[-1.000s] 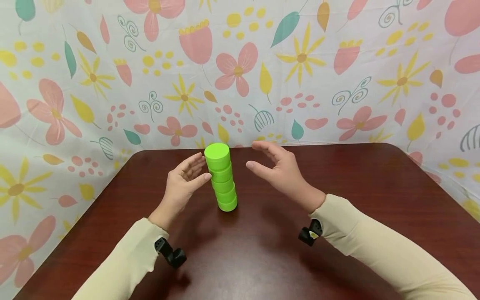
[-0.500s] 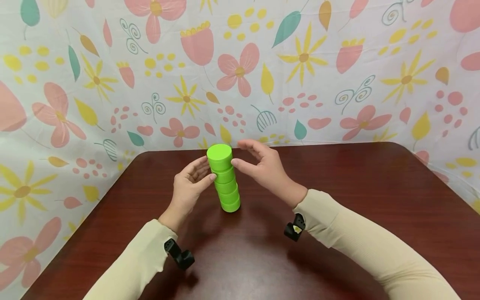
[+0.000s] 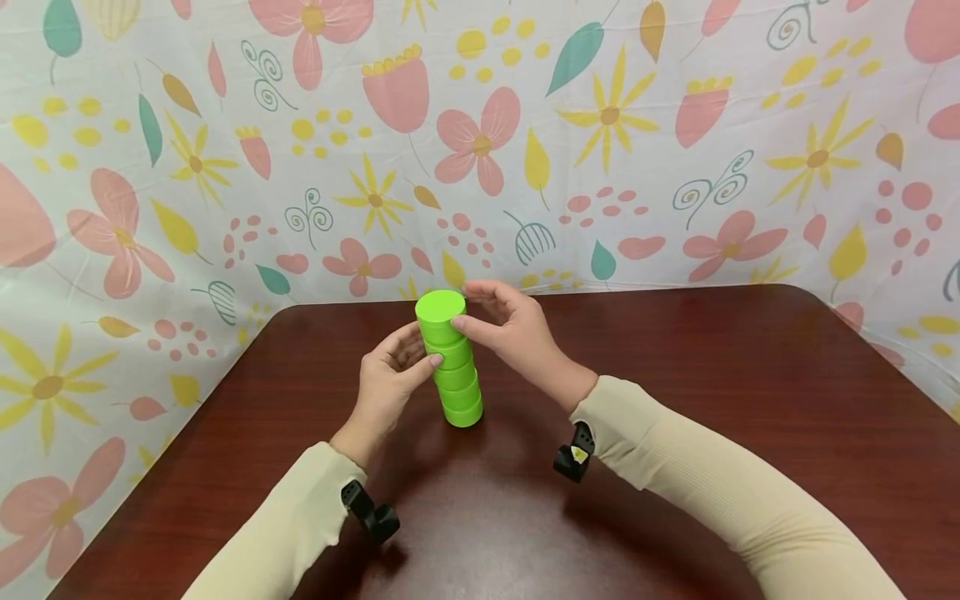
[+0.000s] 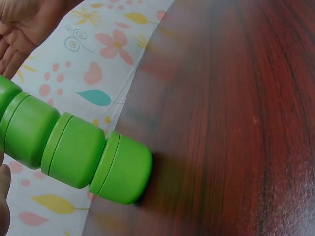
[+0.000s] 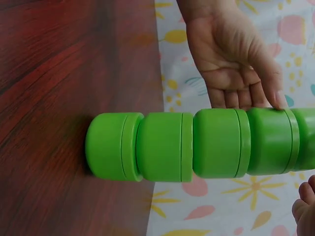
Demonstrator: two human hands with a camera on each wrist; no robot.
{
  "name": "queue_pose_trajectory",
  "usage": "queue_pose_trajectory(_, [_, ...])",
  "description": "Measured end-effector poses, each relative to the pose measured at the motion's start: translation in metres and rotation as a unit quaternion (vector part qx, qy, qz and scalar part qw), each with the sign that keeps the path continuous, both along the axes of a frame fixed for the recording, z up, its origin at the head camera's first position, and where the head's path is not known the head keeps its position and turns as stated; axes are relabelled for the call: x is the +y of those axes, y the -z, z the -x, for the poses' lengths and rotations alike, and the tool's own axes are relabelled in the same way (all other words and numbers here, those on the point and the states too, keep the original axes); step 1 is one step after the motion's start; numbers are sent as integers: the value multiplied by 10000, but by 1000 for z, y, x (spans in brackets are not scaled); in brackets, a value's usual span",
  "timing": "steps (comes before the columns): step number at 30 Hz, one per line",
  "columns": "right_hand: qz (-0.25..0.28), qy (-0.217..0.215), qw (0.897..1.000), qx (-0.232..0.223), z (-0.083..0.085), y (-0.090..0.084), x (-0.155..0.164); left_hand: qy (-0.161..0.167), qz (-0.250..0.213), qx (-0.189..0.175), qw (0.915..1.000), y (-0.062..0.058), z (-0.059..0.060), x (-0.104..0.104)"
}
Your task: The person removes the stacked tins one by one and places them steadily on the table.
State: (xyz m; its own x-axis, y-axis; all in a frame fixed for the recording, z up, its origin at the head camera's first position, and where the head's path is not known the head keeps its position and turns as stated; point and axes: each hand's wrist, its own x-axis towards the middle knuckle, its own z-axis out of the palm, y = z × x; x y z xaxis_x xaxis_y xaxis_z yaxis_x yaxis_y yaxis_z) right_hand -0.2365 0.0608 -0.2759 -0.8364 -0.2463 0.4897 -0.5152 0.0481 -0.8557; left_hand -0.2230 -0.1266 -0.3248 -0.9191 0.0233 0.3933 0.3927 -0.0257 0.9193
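The left hand (image 3: 392,377) rests relaxed fingers and thumb tip against the stack of green jars (image 3: 448,358): bright green lidded cylinders standing upright on the dark wooden bench (image 3: 675,400) near its far edge. The right hand (image 3: 510,333) pinches the top jar (image 3: 439,317).

Jar stack (image 3: 448,358) stands upright on bench (image 3: 675,400), toward its far edge; left hand (image 3: 390,383) just left of stack, thumb touching it; right hand (image 3: 510,333) right of stack, fingers (image 3: 461,325) at top jar; backdrop cloth (image 3: 480,142) behind stack.
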Motion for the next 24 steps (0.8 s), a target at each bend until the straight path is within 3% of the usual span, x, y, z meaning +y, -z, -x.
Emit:
queue_pose_trajectory(12, [538, -439, 9958, -598, 5, 7, -9, 84, -137, -46, 9999, 7, 1, 4])
queue_pose_trajectory(24, [1080, -661, 9873, -958, 9, 13, -15, 191, -158, 141, 9996, 9, 3, 6])
